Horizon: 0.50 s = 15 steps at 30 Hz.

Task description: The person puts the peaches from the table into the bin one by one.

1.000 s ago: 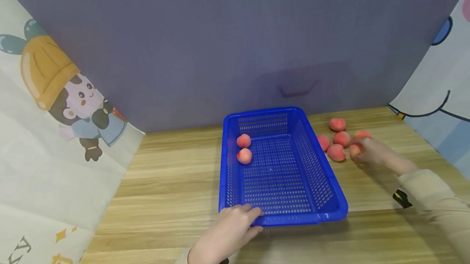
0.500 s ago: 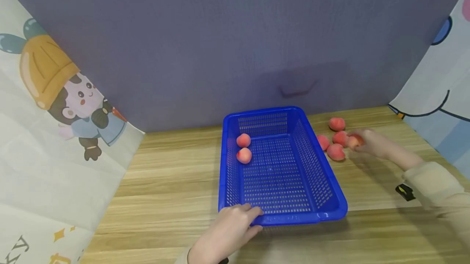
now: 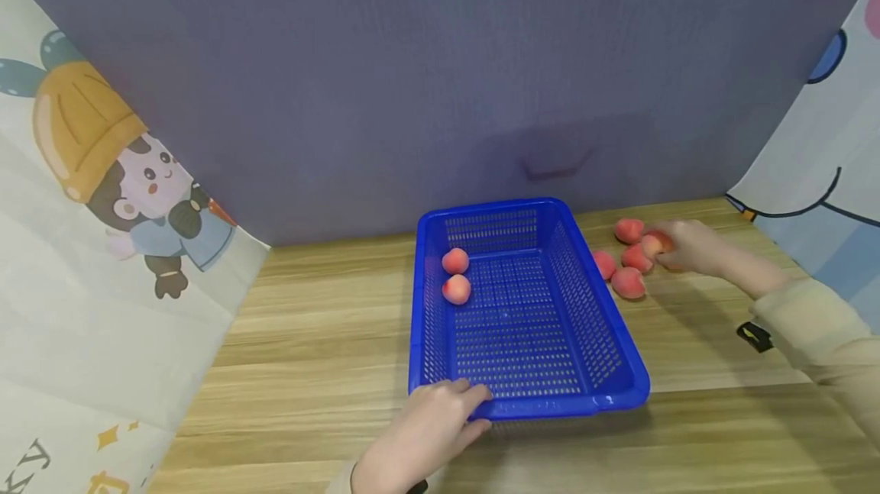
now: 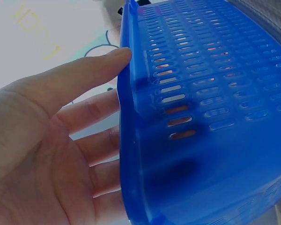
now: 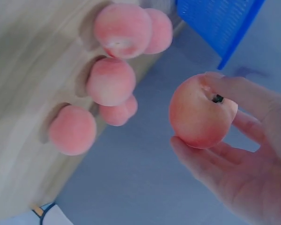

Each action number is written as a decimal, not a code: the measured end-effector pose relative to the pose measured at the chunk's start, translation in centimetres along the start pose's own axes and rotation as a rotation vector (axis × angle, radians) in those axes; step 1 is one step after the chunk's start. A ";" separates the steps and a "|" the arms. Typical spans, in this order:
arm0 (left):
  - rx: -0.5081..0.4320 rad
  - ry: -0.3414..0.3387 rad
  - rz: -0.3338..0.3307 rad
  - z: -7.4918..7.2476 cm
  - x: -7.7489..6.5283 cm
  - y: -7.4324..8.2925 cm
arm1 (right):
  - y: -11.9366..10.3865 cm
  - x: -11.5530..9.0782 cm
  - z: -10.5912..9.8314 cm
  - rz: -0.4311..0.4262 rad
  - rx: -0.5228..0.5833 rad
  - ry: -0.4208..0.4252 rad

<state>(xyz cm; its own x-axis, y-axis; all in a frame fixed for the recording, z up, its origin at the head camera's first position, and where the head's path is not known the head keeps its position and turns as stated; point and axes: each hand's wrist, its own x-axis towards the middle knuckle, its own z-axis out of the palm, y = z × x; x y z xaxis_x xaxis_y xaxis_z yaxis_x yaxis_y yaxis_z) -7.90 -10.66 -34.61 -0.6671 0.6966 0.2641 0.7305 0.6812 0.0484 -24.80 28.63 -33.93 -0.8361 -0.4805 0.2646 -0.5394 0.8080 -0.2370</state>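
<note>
Showing its stem [image 5: 218,98] to right wrist alone, a peach [image 5: 193,118] sits pinched.

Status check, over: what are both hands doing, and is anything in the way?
Left hand grips near rim of blue basket. Right hand holds one peach, outside basket. Possibly in the way: the side wall.

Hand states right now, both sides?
Left hand: closed, gripping the blue plastic basket by its near rim.
Right hand: closed, holding a peach.
</note>
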 end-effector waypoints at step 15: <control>-0.016 0.007 0.002 0.0 -0.1 -0.1 | -3.3 2.4 -2.1 0.045 0.002 -0.060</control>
<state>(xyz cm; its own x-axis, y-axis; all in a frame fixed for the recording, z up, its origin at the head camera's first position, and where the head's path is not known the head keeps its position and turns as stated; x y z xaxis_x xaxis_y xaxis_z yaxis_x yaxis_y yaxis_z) -7.92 -10.77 -34.62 -0.6645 0.6965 0.2706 0.7343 0.6759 0.0632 -24.80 25.57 -30.56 -0.8642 -0.4629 0.1973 -0.5009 0.8289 -0.2490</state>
